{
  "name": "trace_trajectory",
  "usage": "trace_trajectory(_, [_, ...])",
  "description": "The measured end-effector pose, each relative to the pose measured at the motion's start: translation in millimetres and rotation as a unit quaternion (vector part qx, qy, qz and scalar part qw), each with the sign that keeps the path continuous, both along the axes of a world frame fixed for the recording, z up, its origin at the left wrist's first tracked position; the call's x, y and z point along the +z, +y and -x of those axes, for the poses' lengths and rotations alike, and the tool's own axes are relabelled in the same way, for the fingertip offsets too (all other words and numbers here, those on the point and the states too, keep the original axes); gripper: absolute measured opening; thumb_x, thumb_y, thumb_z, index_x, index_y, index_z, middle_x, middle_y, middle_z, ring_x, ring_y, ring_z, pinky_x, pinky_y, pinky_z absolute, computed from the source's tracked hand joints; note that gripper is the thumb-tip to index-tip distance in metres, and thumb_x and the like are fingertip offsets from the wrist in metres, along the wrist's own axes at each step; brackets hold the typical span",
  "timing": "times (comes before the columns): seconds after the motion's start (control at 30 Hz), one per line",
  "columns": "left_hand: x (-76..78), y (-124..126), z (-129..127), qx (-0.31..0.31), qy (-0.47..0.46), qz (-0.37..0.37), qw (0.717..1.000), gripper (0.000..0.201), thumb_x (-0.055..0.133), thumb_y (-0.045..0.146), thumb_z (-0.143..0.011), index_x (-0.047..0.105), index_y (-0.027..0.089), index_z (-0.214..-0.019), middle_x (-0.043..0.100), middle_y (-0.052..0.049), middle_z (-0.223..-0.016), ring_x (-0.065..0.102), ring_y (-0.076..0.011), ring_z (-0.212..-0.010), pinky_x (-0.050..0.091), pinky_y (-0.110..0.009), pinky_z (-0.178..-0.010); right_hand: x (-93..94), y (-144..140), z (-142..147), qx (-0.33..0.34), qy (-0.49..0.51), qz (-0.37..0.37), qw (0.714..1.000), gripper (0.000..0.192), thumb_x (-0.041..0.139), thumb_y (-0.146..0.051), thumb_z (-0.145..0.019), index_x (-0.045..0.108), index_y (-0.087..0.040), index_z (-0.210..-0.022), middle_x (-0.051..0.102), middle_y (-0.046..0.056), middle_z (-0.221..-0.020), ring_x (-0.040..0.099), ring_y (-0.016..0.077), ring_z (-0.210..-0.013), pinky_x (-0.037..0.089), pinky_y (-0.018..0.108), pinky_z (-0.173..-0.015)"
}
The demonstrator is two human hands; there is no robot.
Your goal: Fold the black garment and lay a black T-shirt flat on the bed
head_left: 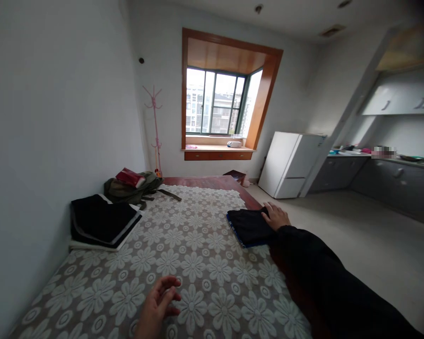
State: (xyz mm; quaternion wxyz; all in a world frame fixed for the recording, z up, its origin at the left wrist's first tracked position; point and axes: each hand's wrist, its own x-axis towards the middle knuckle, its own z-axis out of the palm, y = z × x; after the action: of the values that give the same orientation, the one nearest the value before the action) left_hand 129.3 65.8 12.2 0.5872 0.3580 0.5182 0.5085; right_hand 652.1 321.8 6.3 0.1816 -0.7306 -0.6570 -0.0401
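Cloth: small folded dark cloth (249, 226) with a blue edge, lying flat near the right edge of the surface, about midway along it; the right hand lies on its far right corner.
Surface: long wooden surface (212, 181) under a white flower-lace cover (183, 254), its left side against the wall, its right side open to the floor; bare wood shows at the far end and along the right rim.
Open room: the middle of the cover is unoccupied between the cloth and the stack, a wide lane from the near end to the far end; the floor to the right is bare as far as the fridge.
Fridge: white fridge (289, 165), standing well apart past the far right corner.
Bag: olive bag (130, 189) at the far left against the wall, a red packet (129, 177) on top, one strap trailing onto the lace.
Stack: folded dark garments with white trim (104, 221), piled at the left edge close to the wall, just in front of the bag.
Right hand: right hand (276, 216), arm in a black sleeve stretched along the right rim; palm down, fingers flat and lightly spread on the cloth, pressing rather than gripping, probably to keep the fold lying flat.
Left hand: left hand (159, 301), low at the near end above the lace, fingers loosely curled, holding nothing and well apart from the cloth.
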Motion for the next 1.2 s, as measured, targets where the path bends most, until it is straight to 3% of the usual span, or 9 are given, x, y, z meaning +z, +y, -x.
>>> trace_trajectory(0.1, [-4.4,0,-4,-0.01,0.009,-0.032,0.999,0.047,0.077,0.055,-0.067,0.066,0.02,-0.096,0.07,-0.009,-0.101,0.065,-0.0188,-0.076,0.056,-0.028,-0.056,-14.6,7,61,0.057,-0.037,0.07,0.995,0.062,0.026,-0.056,-0.097,0.038,-0.03,-0.152,0.037,0.006,-0.16,0.035,0.0305,-0.145,0.03,0.054,-0.116])
trace_trajectory(0.2, [-14.0,1,-10,-0.012,0.026,-0.054,0.998,0.042,0.072,0.052,-0.072,0.063,0.019,-0.098,0.068,-0.01,-0.1,0.063,-0.0174,-0.075,0.052,-0.025,-0.052,-40.1,9,110,0.023,-0.058,0.12,0.991,0.072,0.018,-0.063,-0.094,0.03,-0.03,-0.156,0.025,0.005,-0.166,0.023,0.0354,-0.15,0.022,0.062,-0.117])
trace_trajectory(0.37, [-22.0,-1,-17,-0.03,0.122,-0.075,0.989,0.027,0.059,0.037,-0.08,0.063,0.021,-0.101,0.069,-0.01,-0.107,0.063,-0.0176,-0.079,0.048,-0.024,-0.054,-63.2,5,124,0.014,-0.113,0.101,0.988,0.074,0.015,-0.061,-0.093,0.021,-0.028,-0.159,0.013,0.004,-0.168,0.018,0.0346,-0.151,0.019,0.058,-0.118])
trace_trajectory(0.6, [-11.6,-7,-16,-0.057,0.243,-0.1,0.963,0.023,0.054,0.02,-0.08,0.065,0.022,-0.1,0.072,-0.004,-0.106,0.063,-0.0156,-0.081,0.047,-0.029,-0.074,-54.2,3,125,0.002,-0.147,0.112,0.983,0.074,0.016,-0.057,-0.092,0.022,-0.027,-0.159,0.014,0.006,-0.168,0.021,0.0343,-0.15,0.021,0.058,-0.116])
trace_trajectory(0.77, [-17.4,-5,-16,-0.047,0.235,-0.098,0.966,0.022,0.055,0.02,-0.079,0.065,0.023,-0.099,0.072,-0.003,-0.104,0.063,-0.016,-0.081,0.047,-0.029,-0.074,-5.8,-14,163,0.007,-0.169,0.082,0.982,0.069,0.034,-0.049,-0.088,0.045,-0.02,-0.149,0.037,0.014,-0.159,0.023,0.0369,-0.149,0.008,0.064,-0.117])
trace_trajectory(0.9, [-23.2,-3,-19,-0.028,0.148,-0.084,0.985,0.026,0.062,0.03,-0.079,0.065,0.023,-0.104,0.07,-0.007,-0.109,0.062,-0.018,-0.083,0.048,-0.03,-0.072,51.0,-31,270,0.173,0.011,0.103,0.979,0.048,0.053,-0.035,-0.081,0.067,-0.015,-0.123,0.063,0.024,-0.13,0.052,0.0425,-0.126,0.029,0.065,-0.106])
trace_trajectory(0.97, [-25.2,1,-19,-0.008,0.04,-0.052,0.998,0.039,0.07,0.037,-0.074,0.063,0.022,-0.109,0.068,-0.011,-0.112,0.063,-0.0216,-0.087,0.049,-0.031,-0.069,64.6,-37,353,0.251,0.05,0.116,0.96,0.037,0.051,-0.035,-0.087,0.069,-0.021,-0.116,0.073,0.015,-0.11,0.067,0.0303,-0.102,0.045,0.048,-0.095])
trace_trajectory(1.1, [-25.8,12,-9,0.033,-0.254,0.022,0.966,0.054,0.076,0.05,-0.066,0.064,0.022,-0.111,0.069,-0.012,-0.117,0.064,-0.0309,-0.112,0.054,-0.039,-0.083,58.7,-48,519,0.389,0.095,0.125,0.908,0.037,0.063,-0.037,-0.085,0.065,-0.029,-0.121,0.076,0.0,-0.098,0.069,0.0174,-0.087,0.048,0.028,-0.082])
trace_trajectory(1.2, [-23.0,16,12,0.102,-0.356,0.061,0.927,0.05,0.064,0.063,-0.071,0.07,0.024,-0.102,0.074,-0.012,-0.109,0.059,-0.0321,-0.125,0.051,-0.041,-0.097,49.4,-55,594,0.422,0.118,0.119,0.891,0.054,0.069,-0.031,-0.079,0.058,-0.029,-0.132,0.075,0.0,-0.1,0.068,0.0199,-0.093,0.047,0.029,-0.081])
